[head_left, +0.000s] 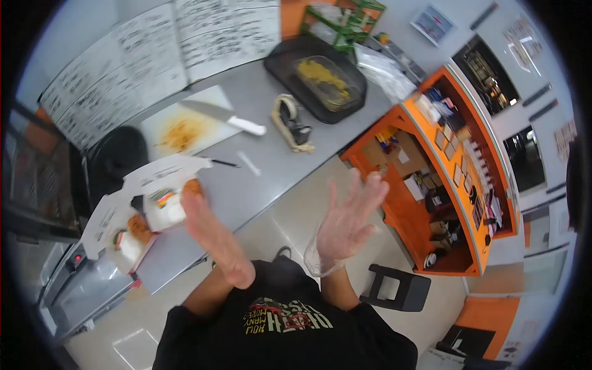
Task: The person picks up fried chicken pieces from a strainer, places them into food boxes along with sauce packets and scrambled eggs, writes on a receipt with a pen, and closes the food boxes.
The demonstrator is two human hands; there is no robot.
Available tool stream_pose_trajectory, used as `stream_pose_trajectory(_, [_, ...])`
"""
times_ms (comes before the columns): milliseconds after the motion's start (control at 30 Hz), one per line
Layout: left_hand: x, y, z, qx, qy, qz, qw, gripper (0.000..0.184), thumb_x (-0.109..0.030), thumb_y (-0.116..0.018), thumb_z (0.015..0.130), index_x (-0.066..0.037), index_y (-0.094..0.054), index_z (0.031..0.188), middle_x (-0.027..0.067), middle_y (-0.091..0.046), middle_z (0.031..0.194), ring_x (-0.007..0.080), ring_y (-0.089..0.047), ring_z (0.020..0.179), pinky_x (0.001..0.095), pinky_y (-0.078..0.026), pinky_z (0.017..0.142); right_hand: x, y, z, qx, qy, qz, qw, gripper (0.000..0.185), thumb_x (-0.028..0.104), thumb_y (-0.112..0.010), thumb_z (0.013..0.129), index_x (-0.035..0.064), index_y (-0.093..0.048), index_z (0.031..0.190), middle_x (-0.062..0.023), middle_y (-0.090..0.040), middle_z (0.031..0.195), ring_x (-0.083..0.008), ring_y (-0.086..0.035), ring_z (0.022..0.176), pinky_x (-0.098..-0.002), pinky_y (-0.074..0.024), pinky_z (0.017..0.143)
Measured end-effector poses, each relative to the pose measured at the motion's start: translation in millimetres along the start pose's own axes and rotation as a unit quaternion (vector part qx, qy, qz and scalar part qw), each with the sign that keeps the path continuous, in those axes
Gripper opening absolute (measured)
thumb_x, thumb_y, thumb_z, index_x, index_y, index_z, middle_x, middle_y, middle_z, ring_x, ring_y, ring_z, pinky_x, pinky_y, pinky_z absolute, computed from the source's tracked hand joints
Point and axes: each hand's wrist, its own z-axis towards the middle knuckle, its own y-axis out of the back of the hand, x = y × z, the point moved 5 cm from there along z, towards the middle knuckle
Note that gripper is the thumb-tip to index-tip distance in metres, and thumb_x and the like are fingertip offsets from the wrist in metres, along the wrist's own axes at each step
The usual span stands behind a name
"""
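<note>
"Boxes first. Where?"

"On the grey counter (225, 194), left side, two with lids up. The upper box (165, 216) and the lower box (128, 259) sit side by side, each with something fried and brown and something white inside."

"Your hands?"

"My left hand (216, 243) is edge-on and blurred, fingers straight and released, nothing seen in them. They overlap the edge of the upper box from here (touching or just above, I cannot tell). My right hand (348, 222) shows its palm, fingers spread and released, in a clear glove, over the floor (296, 213) past the counter's edge."

"Beyond the boxes?"

"A dark pen (225, 163) just beside the upper box. Further up, a white cutting board (216, 98) with orange-brown scraps (180, 132). The knife (246, 125) lies across it, white handle past the edge. Right of that, a tape dispenser (293, 123), then a black tray (277, 61) bearing a clear container (336, 95) of yellow bits."

"Furthest out?"

"Orange shelves (394, 200) to the right, a black stool (414, 293) on the floor."
</note>
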Motion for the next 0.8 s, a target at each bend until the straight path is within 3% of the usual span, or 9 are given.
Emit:
stream_pose_trajectory(67, [-19, -104, 6, 0.18, 0.12, -0.077, 0.973, 0.107, -0.074, -0.038, 0.093, 0.0, -0.003, 0.161, 0.0305, -0.001, 0.166, 0.051, 0.0, 0.153, 0.0604, 0.003, 0.121, 28, 17, 22, -0.034, 0.047, 0.013, 0.998, 0.116, 0.077, -0.048, 0.089, 0.0028, 0.007, 0.161, -0.0193, 0.008, 0.169, -0.0389, -0.001, 0.156, -0.0607, -0.0064, 0.122])
stream_pose_trajectory(100, [-39, -163, -5, 0.373, 0.195, -0.107, 0.901, 0.109, -0.075, -0.039, 0.092, 0.0, -0.003, 0.161, 0.0349, 0.002, 0.164, 0.0553, 0.001, 0.151, 0.0618, 0.003, 0.12, 31, 23, 27, 0.025, 0.077, 0.022, 0.996, 0.117, 0.077, -0.047, 0.089, 0.0023, 0.007, 0.161, -0.0206, 0.008, 0.169, -0.0402, 0.001, 0.156, -0.0598, -0.0047, 0.122])
stream_pose_trajectory(200, [-33, -239, -19, 0.364, 0.034, -0.194, 0.91, 0.109, -0.074, -0.039, 0.091, 0.001, -0.002, 0.161, 0.0327, 0.003, 0.165, 0.0546, 0.003, 0.152, 0.0651, 0.005, 0.118, 34, 58, 54, 0.166, 0.138, 0.008, 0.976, 0.116, 0.077, -0.045, 0.089, 0.0007, 0.004, 0.161, -0.0241, 0.008, 0.168, -0.0439, 0.005, 0.155, -0.0578, -0.001, 0.123])
stream_pose_trajectory(300, [2, -290, -32, 0.355, 0.03, -0.207, 0.911, 0.114, -0.078, -0.032, 0.09, 0.006, 0.001, 0.159, 0.0293, 0.001, 0.166, 0.0462, 0.003, 0.154, 0.0581, 0.009, 0.12, 18, 118, 86, 0.201, 0.087, -0.067, 0.973, 0.113, 0.075, -0.044, 0.09, -0.0009, 0.001, 0.161, -0.0261, 0.005, 0.167, -0.0457, 0.004, 0.154, -0.0566, -0.0012, 0.123])
stream_pose_trajectory(333, [19, -299, -36, 0.368, 0.101, -0.195, 0.903, 0.107, -0.072, -0.035, 0.094, 0.005, -0.002, 0.16, 0.0295, -0.002, 0.166, 0.0462, -0.002, 0.154, 0.0559, 0.004, 0.122, 6, 130, 102, 0.211, 0.072, -0.092, 0.97, 0.112, 0.074, -0.044, 0.09, -0.0013, 0.0, 0.161, -0.0265, 0.003, 0.167, -0.0453, 0.002, 0.154, -0.0558, -0.002, 0.123])
stream_pose_trajectory(467, [148, -318, -99, 0.268, 0.323, -0.079, 0.904, 0.086, -0.053, -0.041, 0.103, 0.002, -0.008, 0.16, 0.0252, -0.009, 0.167, 0.037, -0.011, 0.155, 0.0489, -0.008, 0.124, -109, 214, 173, 0.13, 0.002, -0.3, 0.945, 0.078, 0.046, -0.045, 0.101, -0.0054, -0.023, 0.156, -0.0272, -0.024, 0.161, -0.0406, -0.023, 0.15, -0.0463, -0.0177, 0.122])
stream_pose_trajectory(567, [286, -302, -173, 0.146, 0.554, 0.056, 0.818, 0.072, -0.035, -0.047, 0.107, 0.002, -0.014, 0.16, 0.0212, -0.016, 0.167, 0.0302, -0.02, 0.154, 0.0437, -0.019, 0.123, -210, 298, 241, -0.019, -0.098, -0.376, 0.921, 0.052, 0.028, -0.04, 0.109, -0.0026, -0.039, 0.151, -0.0192, -0.046, 0.152, -0.0308, -0.045, 0.141, -0.0396, -0.0312, 0.118])
stream_pose_trajectory(667, [347, -301, -157, 0.002, 0.63, -0.045, 0.776, 0.082, -0.039, -0.057, 0.103, 0.001, -0.014, 0.16, 0.0162, -0.017, 0.168, 0.0273, -0.022, 0.153, 0.0443, -0.02, 0.122, -225, 339, 324, -0.032, -0.095, -0.472, 0.876, 0.051, 0.034, -0.043, 0.107, -0.0023, -0.05, 0.143, -0.0238, -0.054, 0.142, -0.038, -0.05, 0.134, -0.0439, -0.0363, 0.114])
stream_pose_trajectory(800, [388, -325, -113, -0.104, 0.645, -0.067, 0.754, 0.082, -0.043, -0.055, 0.102, -0.003, -0.015, 0.16, 0.0168, -0.025, 0.165, 0.0293, -0.027, 0.15, 0.0469, -0.023, 0.12, -250, 362, 454, 0.042, -0.1, -0.532, 0.84, 0.052, 0.037, -0.04, 0.108, -0.0022, -0.053, 0.139, -0.0247, -0.057, 0.139, -0.0406, -0.052, 0.131, -0.0444, -0.0395, 0.111])
